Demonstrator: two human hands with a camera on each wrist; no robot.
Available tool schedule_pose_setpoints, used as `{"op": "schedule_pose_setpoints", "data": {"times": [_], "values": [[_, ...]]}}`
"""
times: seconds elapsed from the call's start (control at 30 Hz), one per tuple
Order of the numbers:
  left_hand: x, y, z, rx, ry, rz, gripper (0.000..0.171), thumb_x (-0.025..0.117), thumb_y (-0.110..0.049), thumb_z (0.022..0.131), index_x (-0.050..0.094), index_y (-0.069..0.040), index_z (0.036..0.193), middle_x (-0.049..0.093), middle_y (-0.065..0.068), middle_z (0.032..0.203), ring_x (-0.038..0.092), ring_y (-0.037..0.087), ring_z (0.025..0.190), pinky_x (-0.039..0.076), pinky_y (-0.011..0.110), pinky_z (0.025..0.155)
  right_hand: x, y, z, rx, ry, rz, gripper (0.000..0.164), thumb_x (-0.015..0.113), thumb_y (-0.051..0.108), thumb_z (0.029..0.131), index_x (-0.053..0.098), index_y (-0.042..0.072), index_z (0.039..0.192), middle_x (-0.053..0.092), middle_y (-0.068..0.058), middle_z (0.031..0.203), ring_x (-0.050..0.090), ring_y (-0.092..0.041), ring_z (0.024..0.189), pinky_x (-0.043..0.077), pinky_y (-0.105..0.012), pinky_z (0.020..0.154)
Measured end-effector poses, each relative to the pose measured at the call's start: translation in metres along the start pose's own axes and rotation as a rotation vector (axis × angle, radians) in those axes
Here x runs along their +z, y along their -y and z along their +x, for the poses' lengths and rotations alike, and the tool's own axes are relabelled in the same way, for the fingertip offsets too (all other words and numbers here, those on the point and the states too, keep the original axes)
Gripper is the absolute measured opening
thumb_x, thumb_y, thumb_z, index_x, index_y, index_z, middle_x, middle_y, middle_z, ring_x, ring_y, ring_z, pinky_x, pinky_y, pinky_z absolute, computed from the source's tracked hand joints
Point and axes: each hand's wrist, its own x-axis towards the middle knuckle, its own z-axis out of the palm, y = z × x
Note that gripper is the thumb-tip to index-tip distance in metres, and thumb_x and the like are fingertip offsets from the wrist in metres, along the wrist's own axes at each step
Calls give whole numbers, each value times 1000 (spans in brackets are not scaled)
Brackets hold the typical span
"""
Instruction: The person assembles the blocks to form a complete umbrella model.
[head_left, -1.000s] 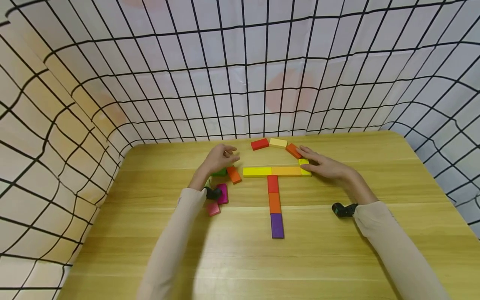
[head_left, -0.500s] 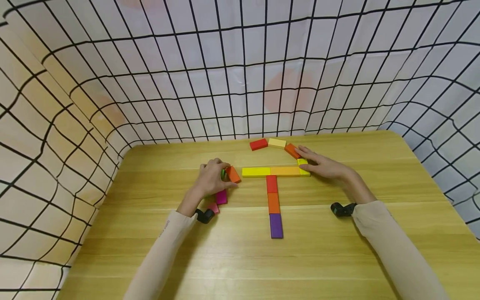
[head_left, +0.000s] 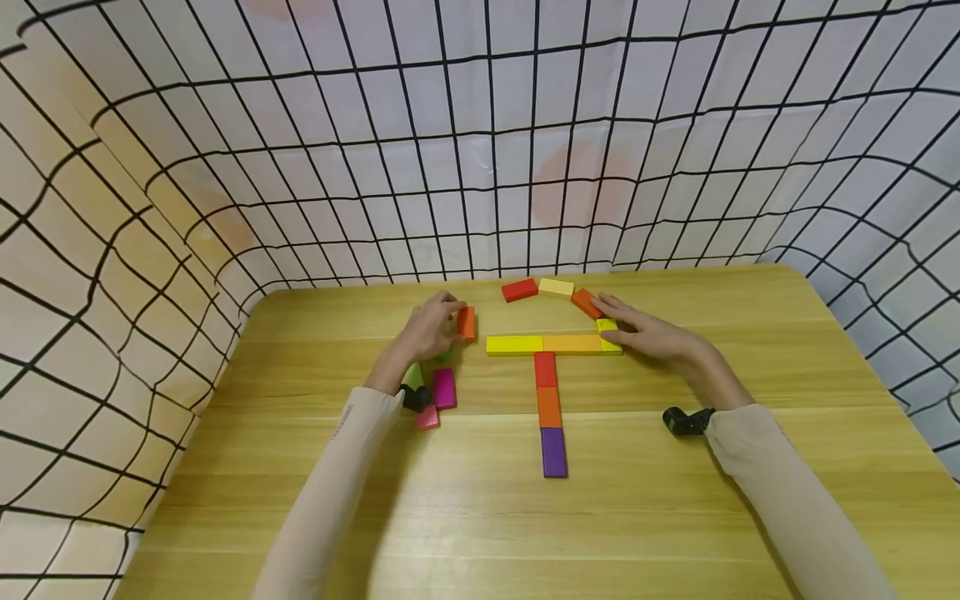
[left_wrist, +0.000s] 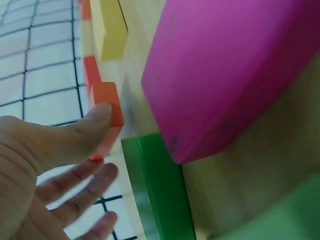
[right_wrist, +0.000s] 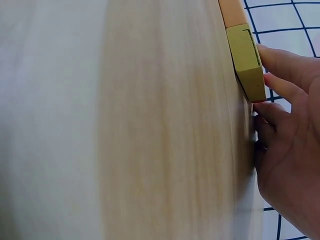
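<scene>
My left hand pinches an orange wooden block, left of the row of blocks. In the left wrist view the thumb lies on that orange block, and the other fingers are spread beyond it. My right hand rests at the right end of the row, fingers extended. Its fingers touch a yellow block and reach a second orange block. The right wrist view has the fingertips along the side of a yellow block.
A yellow block and a light orange one form the row, with a red, orange and purple column below. Red and cream blocks curve behind. Magenta, pink and green blocks lie near the left wrist.
My left hand went down to the loose blocks at the left, took hold of the orange block and moved it slightly away from me. The right hand has stayed in place.
</scene>
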Motion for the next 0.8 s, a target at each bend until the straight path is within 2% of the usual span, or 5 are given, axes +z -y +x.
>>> {"op": "schedule_pose_setpoints", "data": {"times": [0.13,0.33,0.43,0.57,0.8], "values": [[2,4,17,32,30,1,57,77,-12,93,57,2,144,56,21,141,59,35,122,49,51,106,0,-1,0,5,0,6,72,50,40,109,12,24,168,-7,-11,176,-11,-43,160,-2,-74,123],[10,3,35,82,70,-96,56,75,-6,94,55,9,143,54,25,146,55,38,129,48,45,114,2,-1,0,-6,6,18,72,51,40,109,12,23,168,-8,-12,175,-13,-43,160,-4,-75,122],[12,0,38,59,80,-136,58,74,-5,94,52,8,146,49,24,153,52,38,136,44,45,119,2,0,0,-6,4,9,72,50,41,109,12,23,168,-7,-13,175,-12,-44,160,-3,-75,122],[13,-5,40,23,86,-139,63,75,-9,95,48,8,149,48,25,154,54,39,135,46,44,117,1,0,-2,5,3,11,71,49,41,109,12,24,168,-8,-12,175,-12,-45,160,-3,-76,121],[18,-9,45,-13,71,-161,54,74,-3,94,56,6,144,54,22,151,56,36,132,48,43,115,0,1,-2,12,5,27,70,49,41,110,13,26,168,-8,-11,176,-13,-44,160,-5,-76,121]]}}
